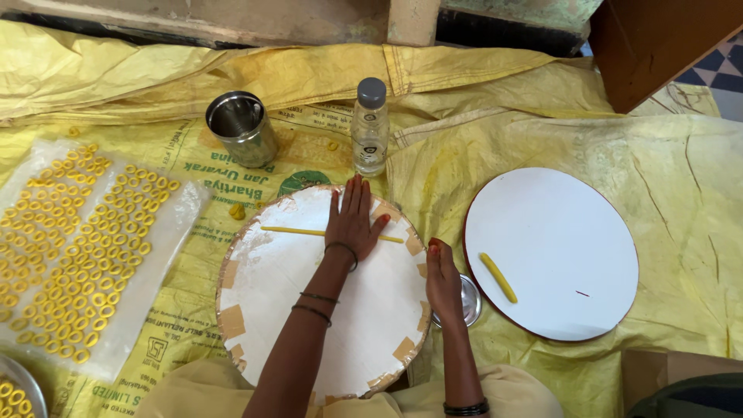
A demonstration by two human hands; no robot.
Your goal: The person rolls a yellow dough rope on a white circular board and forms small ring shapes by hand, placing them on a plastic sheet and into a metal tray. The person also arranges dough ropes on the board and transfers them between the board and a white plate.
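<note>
A thin yellow dough rope is pressed flat on a round white floured board.

The round white floured board is steadied at its edge by the right hand, fingers curled; the thin yellow dough rope lies under the flat, spread left hand.

A thin yellow dough rope lies straight across the floured round board, its middle hidden.

Printed yellow sack sheeting underneath everything, green round emblem; clear labelled bottle standing behind.
</note>
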